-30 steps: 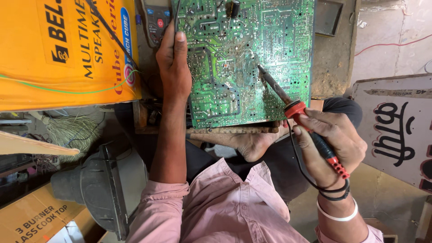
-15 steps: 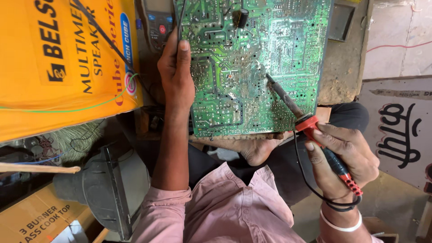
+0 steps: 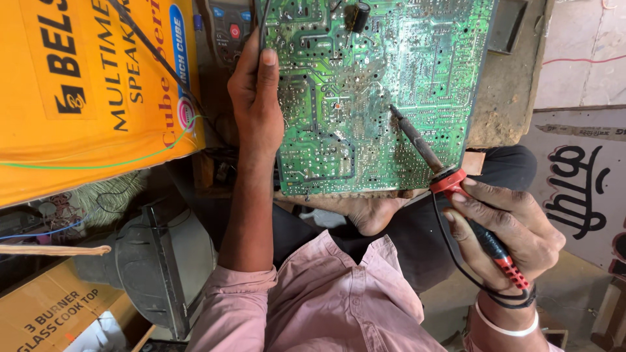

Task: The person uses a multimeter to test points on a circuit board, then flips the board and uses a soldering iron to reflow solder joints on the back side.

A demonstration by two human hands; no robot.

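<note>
Green fibreglass, speckled with silver solder joints: a large green circuit board is held track-side up, its lower edge propped against a bare foot, so it is braced at a tilt towards the head camera. The left hand is clamped on the board's left edge, fingers laid flat along it, apparently to steady it. To the right of the board, the right hand is closed around the red-and-black handle of a soldering iron, gripped like a pen. The dark metal tip is brought to the board's right-centre and looks to touch the joints there, though contact cannot be confirmed. The iron's black cord is looped back past the wrist, kept away from the board. A white bangle is worn on that wrist. Left of the board, a big orange cardboard box is seen; just above the left hand, a grey handheld meter is lying. Below the board, a pink shirt fills the view.
</note>
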